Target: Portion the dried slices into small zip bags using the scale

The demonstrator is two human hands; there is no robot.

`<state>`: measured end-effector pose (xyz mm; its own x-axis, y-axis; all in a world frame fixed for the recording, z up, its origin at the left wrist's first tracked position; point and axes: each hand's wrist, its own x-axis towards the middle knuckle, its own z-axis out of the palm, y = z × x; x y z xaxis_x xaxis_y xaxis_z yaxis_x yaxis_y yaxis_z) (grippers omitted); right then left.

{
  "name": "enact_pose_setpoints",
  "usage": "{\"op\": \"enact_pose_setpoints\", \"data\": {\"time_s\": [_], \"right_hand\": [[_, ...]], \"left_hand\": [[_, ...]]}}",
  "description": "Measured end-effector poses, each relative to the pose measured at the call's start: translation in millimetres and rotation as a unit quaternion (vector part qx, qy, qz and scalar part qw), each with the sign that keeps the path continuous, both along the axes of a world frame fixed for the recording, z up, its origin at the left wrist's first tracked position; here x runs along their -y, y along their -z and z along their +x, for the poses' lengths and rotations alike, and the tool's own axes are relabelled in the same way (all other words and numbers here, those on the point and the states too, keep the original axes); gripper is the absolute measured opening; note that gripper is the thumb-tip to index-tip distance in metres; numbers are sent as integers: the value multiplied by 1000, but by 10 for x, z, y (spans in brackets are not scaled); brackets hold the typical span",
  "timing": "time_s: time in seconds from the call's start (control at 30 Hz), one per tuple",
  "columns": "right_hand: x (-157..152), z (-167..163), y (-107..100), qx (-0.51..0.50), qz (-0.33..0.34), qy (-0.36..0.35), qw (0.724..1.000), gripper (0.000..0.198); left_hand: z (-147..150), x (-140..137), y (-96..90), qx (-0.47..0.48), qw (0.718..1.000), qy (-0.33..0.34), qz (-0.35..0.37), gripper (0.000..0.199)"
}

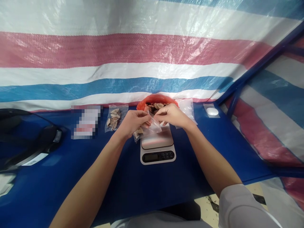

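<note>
Both my left hand (136,122) and my right hand (169,114) pinch a small clear plastic bag (155,126), held over the digital kitchen scale (158,141). Dried brown slices show in the bag's lower left part, below my left hand. My fingers are closed on the plastic, close together. Just behind my hands an open red plastic bag (145,102) holds many more dried slices (158,106). The scale's display looks dark; its buttons face me.
A filled zip bag of slices (115,117) lies to the left, beside a blurred-out paper (87,122). White plastic bags (187,109) and a round white object (212,111) lie to the right. A black strapped item (33,142) occupies the left of the blue table (190,177). Striped sheeting (142,50) hangs behind.
</note>
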<state>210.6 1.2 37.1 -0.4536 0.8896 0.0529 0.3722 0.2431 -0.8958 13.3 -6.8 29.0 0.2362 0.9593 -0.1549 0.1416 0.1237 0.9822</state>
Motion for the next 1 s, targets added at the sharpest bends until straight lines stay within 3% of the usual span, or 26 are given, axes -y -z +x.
{"op": "enact_pose_setpoints", "data": {"time_s": [0.27, 0.47, 0.67, 0.83, 1.0], "right_hand": [[-12, -7, 39, -18, -15, 27, 999, 12], [-15, 76, 6, -51, -19, 92, 994, 15], [44, 85, -18, -29, -10, 63, 998, 15], [97, 16, -57, -9, 27, 48, 998, 15], [72, 8, -26, -13, 39, 44, 998, 15]], "left_hand": [[-5, 10, -12, -15, 1000, 9, 20, 16], [-110, -40, -4, -13, 999, 8, 30, 16], [-133, -31, -43, -44, 997, 27, 57, 18], [-35, 34, -79, -127, 987, 4, 98, 32], [5, 24, -26, -138, 983, 3, 118, 22]]}}
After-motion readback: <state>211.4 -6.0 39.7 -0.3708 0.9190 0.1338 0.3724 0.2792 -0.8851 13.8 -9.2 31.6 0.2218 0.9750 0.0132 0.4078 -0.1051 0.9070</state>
